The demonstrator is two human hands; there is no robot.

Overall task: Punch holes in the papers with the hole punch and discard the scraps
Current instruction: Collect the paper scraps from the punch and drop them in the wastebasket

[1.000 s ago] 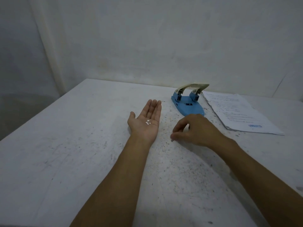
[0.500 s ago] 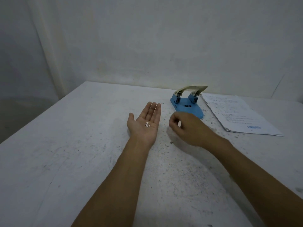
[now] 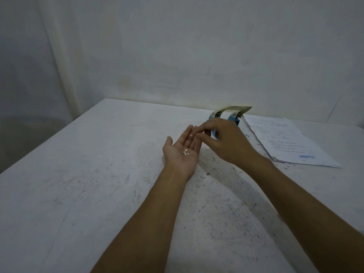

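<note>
My left hand (image 3: 182, 150) lies palm up on the white table (image 3: 98, 174), fingers straight. Several small white paper scraps (image 3: 185, 152) rest in its palm, and one more scrap (image 3: 191, 135) sits on its fingers. My right hand (image 3: 224, 140) hovers just above the left fingers, thumb and forefinger pinched close together over them. Behind it stands the blue hole punch (image 3: 234, 115) with a cream lever, partly hidden by my right hand. A stack of printed papers (image 3: 287, 142) lies flat to the right of the punch.
The table is scuffed and speckled with dark specks around my hands. A pale wall (image 3: 177, 56) rises right behind the table's far edge. The table's left edge (image 3: 49, 140) runs diagonally, with dark floor beyond it.
My right hand lifted off the table and moved left and up, over the fingers of my left hand. One more scrap now lies on the left fingers. The left hand stayed put.
</note>
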